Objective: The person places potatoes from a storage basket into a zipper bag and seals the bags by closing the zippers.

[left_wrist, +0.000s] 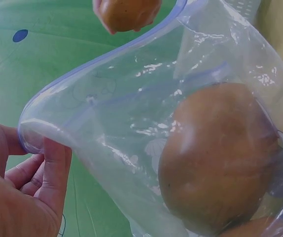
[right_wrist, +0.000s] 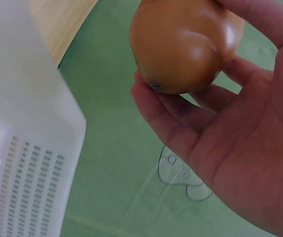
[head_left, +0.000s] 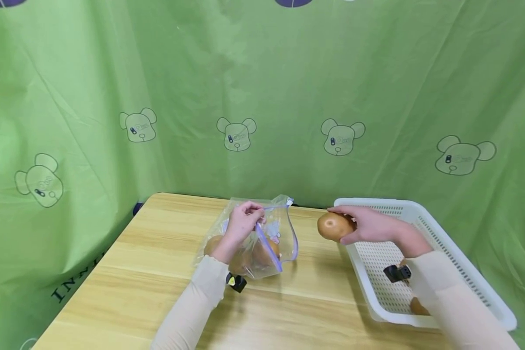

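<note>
Here's the fruit (head_left: 332, 226), brown, smooth and glossy, and we see it up off the table (head_left: 284, 311), just beyond the far left part of the basket (head_left: 398, 317). It's a rounded, slightly lumpy shape, skin shining under the light, with a small dark spot at one end. From the head view we read its long axis as running roughly left to right, a blunt end facing the bag (left_wrist: 117, 128); the hand covers the other side, so we can't judge that axis exactly. The right hand (head_left: 367, 226) has a firm hold, thumb and fingers curved round the fruit.

Over to the left hand (head_left: 241, 223), and we've got thumb and fingers pinching the bag's rim. Thin, clear, crinkled plastic here, edged with a purple strip (head_left: 269, 247), its mouth gaping toward the right. Through the film we make out at least two bagged fruits (left_wrist: 215, 158), brown and rounded.

Out to the basket: white plastic, long and rectangular, with slotted walls, a meshed floor and another brown piece (head_left: 418, 307) near the close end. Beneath it all, pale wood grain; behind, a creased green curtain (head_left: 280, 73) printed with bear heads.
</note>
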### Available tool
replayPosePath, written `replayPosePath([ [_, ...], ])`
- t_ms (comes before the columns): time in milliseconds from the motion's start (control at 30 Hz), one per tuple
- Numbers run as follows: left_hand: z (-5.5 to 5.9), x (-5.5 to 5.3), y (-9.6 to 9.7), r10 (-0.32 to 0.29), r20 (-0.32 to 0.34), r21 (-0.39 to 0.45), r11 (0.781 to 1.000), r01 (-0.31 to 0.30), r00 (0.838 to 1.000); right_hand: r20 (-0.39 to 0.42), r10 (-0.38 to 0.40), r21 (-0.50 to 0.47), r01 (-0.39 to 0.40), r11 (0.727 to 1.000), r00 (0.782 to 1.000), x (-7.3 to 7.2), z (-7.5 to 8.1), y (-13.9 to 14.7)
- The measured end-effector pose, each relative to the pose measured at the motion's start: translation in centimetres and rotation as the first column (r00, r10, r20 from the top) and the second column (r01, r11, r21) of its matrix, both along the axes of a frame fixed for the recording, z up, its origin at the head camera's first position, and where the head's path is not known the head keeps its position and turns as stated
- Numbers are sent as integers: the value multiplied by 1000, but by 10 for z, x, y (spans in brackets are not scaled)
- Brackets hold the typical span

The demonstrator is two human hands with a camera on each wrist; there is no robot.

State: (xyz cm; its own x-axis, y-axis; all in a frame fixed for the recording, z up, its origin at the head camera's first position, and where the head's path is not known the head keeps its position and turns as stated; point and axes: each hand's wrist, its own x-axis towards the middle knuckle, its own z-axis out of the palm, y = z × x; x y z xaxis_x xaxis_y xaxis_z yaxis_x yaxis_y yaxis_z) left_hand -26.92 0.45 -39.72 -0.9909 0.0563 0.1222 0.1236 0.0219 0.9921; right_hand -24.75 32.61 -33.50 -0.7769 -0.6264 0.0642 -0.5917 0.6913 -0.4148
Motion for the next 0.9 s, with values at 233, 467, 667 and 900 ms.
replayPosePath([
  [233,2,1,0,-1,8,3,1000,1,1000,23,11,-6,-11,1000,1000,-1,2,-19],
  [467,3,2,0,2,8,10,1000,-2,1000,5,38,-1,-38,999,999,0,0,-35],
  [667,2,2,1,0,3,7,1000,0,1000,47,47,-10,-47,999,998,-1,-2,-49],
  [900,6,5,0,-5,-3,8,1000,6,1000,91,74,-46,-70,996,993,-4,-7,-64],
])
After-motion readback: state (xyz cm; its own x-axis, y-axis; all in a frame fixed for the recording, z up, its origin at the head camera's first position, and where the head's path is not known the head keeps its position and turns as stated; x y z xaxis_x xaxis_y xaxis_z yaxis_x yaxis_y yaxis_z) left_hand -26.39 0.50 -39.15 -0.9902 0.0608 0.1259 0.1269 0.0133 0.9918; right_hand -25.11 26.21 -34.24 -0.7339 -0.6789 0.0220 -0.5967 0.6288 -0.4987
